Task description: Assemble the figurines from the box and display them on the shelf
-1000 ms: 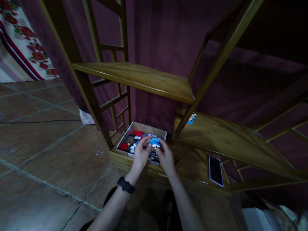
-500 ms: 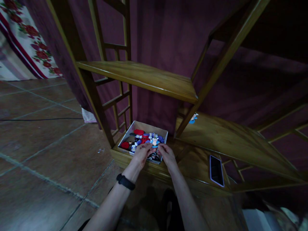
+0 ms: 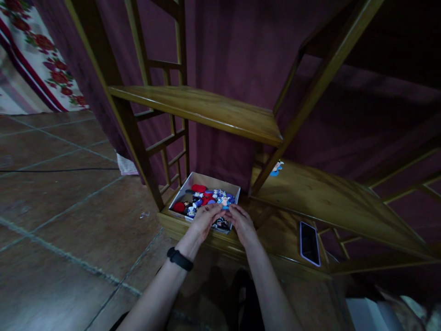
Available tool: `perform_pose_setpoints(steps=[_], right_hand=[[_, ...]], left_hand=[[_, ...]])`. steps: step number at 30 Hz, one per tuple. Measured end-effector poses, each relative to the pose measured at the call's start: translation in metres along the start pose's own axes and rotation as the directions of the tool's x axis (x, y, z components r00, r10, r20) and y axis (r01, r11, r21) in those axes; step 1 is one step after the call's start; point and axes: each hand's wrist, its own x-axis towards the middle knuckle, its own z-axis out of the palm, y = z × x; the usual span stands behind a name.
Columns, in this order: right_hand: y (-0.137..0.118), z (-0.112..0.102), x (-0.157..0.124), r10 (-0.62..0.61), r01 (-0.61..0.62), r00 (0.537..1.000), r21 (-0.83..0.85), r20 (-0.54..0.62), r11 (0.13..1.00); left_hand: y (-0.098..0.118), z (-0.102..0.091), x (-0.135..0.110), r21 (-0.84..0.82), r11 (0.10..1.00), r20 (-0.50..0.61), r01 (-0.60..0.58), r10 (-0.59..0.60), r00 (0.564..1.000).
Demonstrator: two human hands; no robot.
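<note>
Over the front of a white cardboard box [image 3: 230, 185], my left hand [image 3: 206, 218] and my right hand [image 3: 241, 220] meet at a small figurine [image 3: 225, 202] with a blue base. Fingers of both hands are closed on its lower part. Red, purple, black and white figurines [image 3: 198, 195] lie jumbled in the box beneath. My hands hide some of the box's front portion. A similar blue-based figurine [image 3: 276, 168] stands on the shelf to the right, partly behind a post.
The box rests on the low board of a wooden shelf unit [image 3: 206, 110]. A phone with a pale purple edge [image 3: 309, 243] lies on the lower board at right. A slanted post [image 3: 303, 110] and an overhanging shelf stand above. A dark curtain [image 3: 227, 55] hangs behind.
The figurine has shifted slightly to the right and tilted a little. My right hand's fingers have come closer to my left hand, around its base.
</note>
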Motion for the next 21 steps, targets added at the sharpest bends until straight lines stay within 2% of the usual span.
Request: perform_pose_setpoints(steps=[2, 7, 16, 21], right_hand=[[-0.0009, -0.0007, -0.0002, 0.008, -0.008, 1.0, 0.012, -0.002, 1.0], [-0.0014, -0.0015, -0.0011, 0.05, -0.049, 0.998, -0.019, 0.035, 0.999], [0.0017, -0.004, 0.0015, 0.073, -0.073, 0.997, -0.08, 0.001, 0.994], [0.0005, -0.0024, 0.0009, 0.091, -0.094, 0.995, -0.087, -0.036, 0.992]], left_hand=[[-0.0002, 0.0023, -0.0015, 0.042, 0.999, 0.023, -0.008, 0.007, 1.0], [-0.0026, 0.0037, -0.002, 0.116, 0.993, -0.006, -0.012, 0.013, 1.0], [-0.0041, 0.0016, 0.0001, 0.149, 0.989, -0.013, 0.016, -0.014, 1.0], [-0.0089, 0.0015, 0.0027, 0.23, 0.972, -0.023, -0.046, 0.053, 0.998]])
